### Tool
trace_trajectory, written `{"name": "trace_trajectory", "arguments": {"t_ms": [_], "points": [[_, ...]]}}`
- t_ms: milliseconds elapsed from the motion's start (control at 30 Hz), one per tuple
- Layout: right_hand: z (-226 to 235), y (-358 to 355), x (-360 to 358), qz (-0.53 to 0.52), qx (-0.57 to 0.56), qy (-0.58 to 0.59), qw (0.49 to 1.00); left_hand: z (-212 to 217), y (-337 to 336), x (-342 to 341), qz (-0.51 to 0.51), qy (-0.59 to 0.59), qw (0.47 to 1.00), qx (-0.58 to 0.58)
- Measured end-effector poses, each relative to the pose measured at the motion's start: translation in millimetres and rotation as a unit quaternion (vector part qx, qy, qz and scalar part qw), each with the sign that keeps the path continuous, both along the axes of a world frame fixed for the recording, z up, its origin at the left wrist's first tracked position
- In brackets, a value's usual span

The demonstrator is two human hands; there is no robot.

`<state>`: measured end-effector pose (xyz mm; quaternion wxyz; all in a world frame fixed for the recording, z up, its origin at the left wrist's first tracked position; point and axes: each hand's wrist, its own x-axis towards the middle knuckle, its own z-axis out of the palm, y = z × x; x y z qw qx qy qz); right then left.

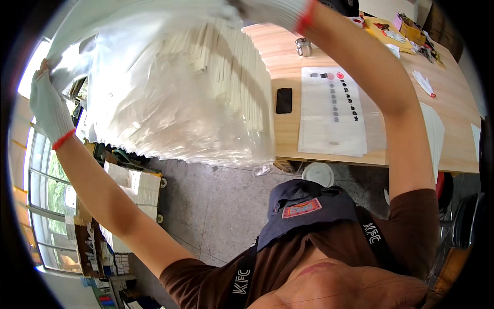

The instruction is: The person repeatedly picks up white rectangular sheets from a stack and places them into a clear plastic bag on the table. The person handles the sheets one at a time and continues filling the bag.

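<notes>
- While both arms are raised, the large clear plastic bag stuffed with flat white paper sleeves [175,92] hangs above the long pale wooden table [453,149].
- Left white-gloved hand [47,105] pinches the bag's corner, fingers closed.
- Right white-gloved hand [280,11] grips the top edge; finger spread unclear.
- Judgement: lifting step; the next move calls for an even two-handed hold.

A large clear plastic bag [175,87] of white sheets is held up at left. A flat printed white bag [332,110] and a dark-screened phone [283,100] are laid on the worktop [453,108].
</notes>
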<state>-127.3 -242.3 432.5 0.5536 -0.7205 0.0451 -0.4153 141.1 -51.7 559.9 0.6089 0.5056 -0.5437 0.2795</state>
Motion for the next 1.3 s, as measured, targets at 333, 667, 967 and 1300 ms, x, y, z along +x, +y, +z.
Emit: {"name": "trace_trajectory", "arguments": {"t_ms": [333,667,967,1300], "points": [[-9.5,41.2,-3.9,0.075,0.071,0.152,0.983,-226.4,-2.6,129.6,0.136,-0.019,0.99,0.035],[-257.9,108.3,-217.4,-0.256,0.351,0.15,0.888,-632.5,51.3,-75.2,-0.289,0.172,0.603,0.724],[-382.5,221.3,-255.5,-0.348,0.509,-0.031,0.786,-579.2,-126.6,-360.5,-0.406,-0.2,0.748,0.485],[-430.4,207.7,-251.7,-0.37,0.546,-0.021,0.752,-601.2,-191.9,-371.3,-0.454,-0.101,0.589,0.661]]}}
